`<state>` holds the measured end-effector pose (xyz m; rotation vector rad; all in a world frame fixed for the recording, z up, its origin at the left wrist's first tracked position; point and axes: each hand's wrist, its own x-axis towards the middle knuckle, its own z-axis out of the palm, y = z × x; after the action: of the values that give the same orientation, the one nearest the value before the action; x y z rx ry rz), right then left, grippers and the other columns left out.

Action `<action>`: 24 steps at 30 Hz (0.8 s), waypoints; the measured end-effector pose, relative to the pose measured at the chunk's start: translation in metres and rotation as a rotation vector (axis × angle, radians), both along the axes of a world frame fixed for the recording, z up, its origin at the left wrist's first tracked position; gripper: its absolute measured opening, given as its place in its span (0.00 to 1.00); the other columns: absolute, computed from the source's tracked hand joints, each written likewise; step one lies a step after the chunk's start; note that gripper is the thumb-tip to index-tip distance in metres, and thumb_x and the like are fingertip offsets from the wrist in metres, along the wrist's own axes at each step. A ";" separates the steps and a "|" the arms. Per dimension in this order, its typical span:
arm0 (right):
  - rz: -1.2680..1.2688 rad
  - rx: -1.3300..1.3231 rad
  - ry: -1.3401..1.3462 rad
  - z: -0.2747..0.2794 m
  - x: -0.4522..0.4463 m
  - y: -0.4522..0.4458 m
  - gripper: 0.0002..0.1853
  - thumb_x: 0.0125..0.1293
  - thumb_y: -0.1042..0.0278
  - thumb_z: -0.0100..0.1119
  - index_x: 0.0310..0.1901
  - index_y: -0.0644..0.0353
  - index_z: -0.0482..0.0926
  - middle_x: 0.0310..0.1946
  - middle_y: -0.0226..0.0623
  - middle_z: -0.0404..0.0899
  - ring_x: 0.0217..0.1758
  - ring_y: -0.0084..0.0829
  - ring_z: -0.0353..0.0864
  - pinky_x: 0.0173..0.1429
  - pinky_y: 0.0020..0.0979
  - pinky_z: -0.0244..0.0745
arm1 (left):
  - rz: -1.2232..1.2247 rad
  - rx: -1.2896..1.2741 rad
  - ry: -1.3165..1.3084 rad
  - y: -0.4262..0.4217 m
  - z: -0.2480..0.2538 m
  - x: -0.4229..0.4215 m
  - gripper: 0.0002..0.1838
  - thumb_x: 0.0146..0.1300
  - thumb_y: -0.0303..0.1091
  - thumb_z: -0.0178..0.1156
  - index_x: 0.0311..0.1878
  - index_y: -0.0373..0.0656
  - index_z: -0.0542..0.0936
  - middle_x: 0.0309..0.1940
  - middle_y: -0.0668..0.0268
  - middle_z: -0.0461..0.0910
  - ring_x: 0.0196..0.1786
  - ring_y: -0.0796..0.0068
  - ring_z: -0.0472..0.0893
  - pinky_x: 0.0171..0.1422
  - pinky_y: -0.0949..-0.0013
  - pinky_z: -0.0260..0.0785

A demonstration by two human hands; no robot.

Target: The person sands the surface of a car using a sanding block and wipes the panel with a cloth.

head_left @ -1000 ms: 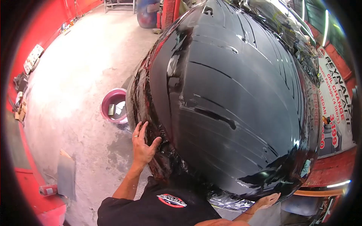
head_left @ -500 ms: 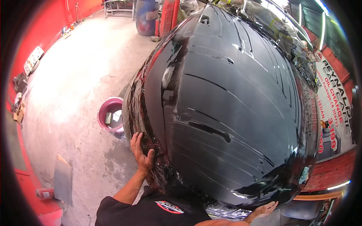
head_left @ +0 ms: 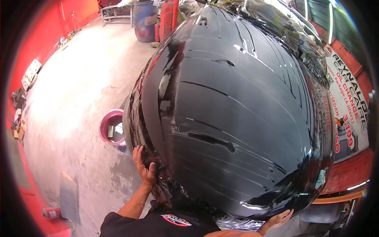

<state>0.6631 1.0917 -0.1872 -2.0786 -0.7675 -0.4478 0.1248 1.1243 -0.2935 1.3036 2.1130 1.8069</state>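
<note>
A large glossy black car panel [head_left: 221, 106], which looks like a hood, fills the middle of the view, with wet streaks and a dark smear across it. My left hand [head_left: 145, 169] rests against the plastic sheeting [head_left: 136, 118] that wraps the car along the panel's left side, fingers stretched and thumb apart. At the panel's near edge, lower right, lies my right hand [head_left: 279, 218], its fingers extended along the rim and holding nothing that I can see. Part of its palm is hard to make out.
A maroon tub [head_left: 103, 126] with liquid and a pale block [head_left: 111, 131] stands on the concrete floor left of the car. A blue drum [head_left: 145, 21] is at the back. A grey board [head_left: 69, 199] leans lower left; a printed banner [head_left: 349, 102] hangs at right.
The view has shifted slightly, so the panel and banner sit a little further left. Both hands keep the same places on the car's edges.
</note>
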 end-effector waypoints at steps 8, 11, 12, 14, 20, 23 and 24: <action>-0.032 -0.025 -0.007 -0.006 0.006 0.000 0.28 0.81 0.52 0.44 0.69 0.68 0.73 0.68 0.54 0.73 0.71 0.52 0.70 0.77 0.45 0.60 | -0.025 0.025 -0.040 0.002 -0.006 -0.001 0.46 0.69 0.69 0.53 0.74 0.36 0.67 0.74 0.48 0.63 0.80 0.48 0.56 0.83 0.49 0.44; -0.013 -0.015 -0.010 -0.004 0.003 -0.001 0.28 0.82 0.52 0.44 0.68 0.68 0.73 0.68 0.54 0.73 0.71 0.51 0.70 0.77 0.44 0.60 | -0.031 0.049 -0.038 0.002 -0.012 -0.004 0.45 0.71 0.68 0.51 0.75 0.35 0.66 0.74 0.48 0.63 0.80 0.48 0.57 0.83 0.50 0.44; -0.010 -0.029 -0.017 -0.005 0.004 -0.002 0.28 0.82 0.52 0.44 0.68 0.67 0.73 0.68 0.53 0.73 0.71 0.51 0.70 0.77 0.44 0.60 | -0.033 0.043 -0.026 0.002 -0.013 -0.005 0.43 0.72 0.65 0.51 0.75 0.35 0.66 0.74 0.49 0.63 0.80 0.48 0.57 0.84 0.50 0.44; -0.030 -0.037 0.009 -0.004 0.002 -0.003 0.28 0.82 0.52 0.44 0.69 0.67 0.73 0.68 0.53 0.73 0.71 0.51 0.70 0.77 0.44 0.59 | -0.046 0.037 -0.007 0.000 -0.015 -0.007 0.42 0.73 0.62 0.51 0.75 0.35 0.65 0.75 0.49 0.63 0.80 0.49 0.57 0.84 0.50 0.44; -0.042 -0.020 0.064 0.002 -0.006 -0.001 0.27 0.82 0.52 0.43 0.69 0.66 0.72 0.70 0.52 0.72 0.73 0.50 0.68 0.78 0.44 0.58 | -0.086 0.041 -0.059 0.000 -0.015 -0.007 0.38 0.73 0.54 0.50 0.76 0.35 0.64 0.76 0.49 0.62 0.81 0.49 0.57 0.83 0.51 0.44; -0.032 -0.004 0.051 -0.004 -0.001 -0.002 0.27 0.82 0.53 0.43 0.69 0.65 0.72 0.70 0.52 0.72 0.73 0.50 0.68 0.78 0.44 0.58 | -0.075 0.028 -0.074 -0.001 -0.015 -0.007 0.40 0.74 0.57 0.50 0.77 0.34 0.63 0.76 0.50 0.62 0.80 0.49 0.57 0.83 0.51 0.45; -0.026 0.018 0.054 -0.005 0.000 -0.001 0.27 0.82 0.53 0.44 0.69 0.65 0.73 0.70 0.51 0.72 0.73 0.50 0.68 0.78 0.44 0.58 | -0.082 0.040 -0.089 -0.001 -0.017 -0.007 0.41 0.74 0.59 0.49 0.77 0.35 0.62 0.76 0.50 0.62 0.80 0.50 0.57 0.83 0.52 0.45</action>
<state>0.6627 1.0908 -0.1920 -2.0772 -0.7026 -0.4096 0.1173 1.1236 -0.3102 1.2728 1.9589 1.8471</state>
